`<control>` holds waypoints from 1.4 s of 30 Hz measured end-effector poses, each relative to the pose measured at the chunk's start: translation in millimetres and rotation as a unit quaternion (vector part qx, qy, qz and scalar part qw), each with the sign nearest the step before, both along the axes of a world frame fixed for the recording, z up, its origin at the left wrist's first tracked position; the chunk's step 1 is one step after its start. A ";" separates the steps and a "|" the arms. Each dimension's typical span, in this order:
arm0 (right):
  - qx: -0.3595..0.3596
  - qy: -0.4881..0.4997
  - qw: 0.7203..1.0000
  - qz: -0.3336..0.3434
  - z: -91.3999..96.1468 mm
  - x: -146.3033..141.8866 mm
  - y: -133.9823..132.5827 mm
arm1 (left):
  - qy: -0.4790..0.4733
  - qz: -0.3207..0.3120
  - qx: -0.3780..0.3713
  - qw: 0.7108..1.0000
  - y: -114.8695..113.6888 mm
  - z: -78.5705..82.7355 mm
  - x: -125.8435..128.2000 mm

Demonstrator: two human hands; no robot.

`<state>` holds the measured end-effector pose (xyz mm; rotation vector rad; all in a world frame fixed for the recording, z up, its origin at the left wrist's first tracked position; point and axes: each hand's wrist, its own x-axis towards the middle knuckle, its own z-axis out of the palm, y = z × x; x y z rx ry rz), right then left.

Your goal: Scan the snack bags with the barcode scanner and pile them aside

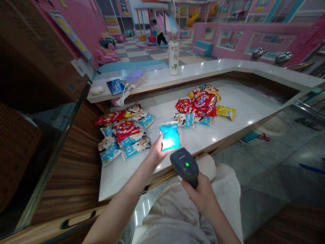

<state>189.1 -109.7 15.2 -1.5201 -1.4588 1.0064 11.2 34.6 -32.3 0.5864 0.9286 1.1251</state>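
My left hand [157,151] grips a blue snack bag [169,133] by its left edge, just above the white counter [114,184]. Bright light from the scanner falls on the bag's face. In my right hand [200,191] is a dark grey barcode scanner [184,163], held by its handle with its head toward the bag and a green light glowing on top. To the left lies a pile of snack bags, with a red bag [126,130] on top of blue-and-white ones [108,149]. Another pile, with a large red bag [203,103], lies farther right beside a yellow packet [225,112].
On the raised ledge stand a white bottle [173,56], a white mouse-like object [96,90] and a white cable [125,93]. A bucket [270,130] stands on the floor at right. Cardboard [43,51] rises at left. A person [159,33] is in the play area beyond.
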 end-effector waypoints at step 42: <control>0.012 0.013 1.000 -0.022 -11.2 22.8 -4.9 | 0.632 -0.036 0.471 0.614 62.5 58.7 8.0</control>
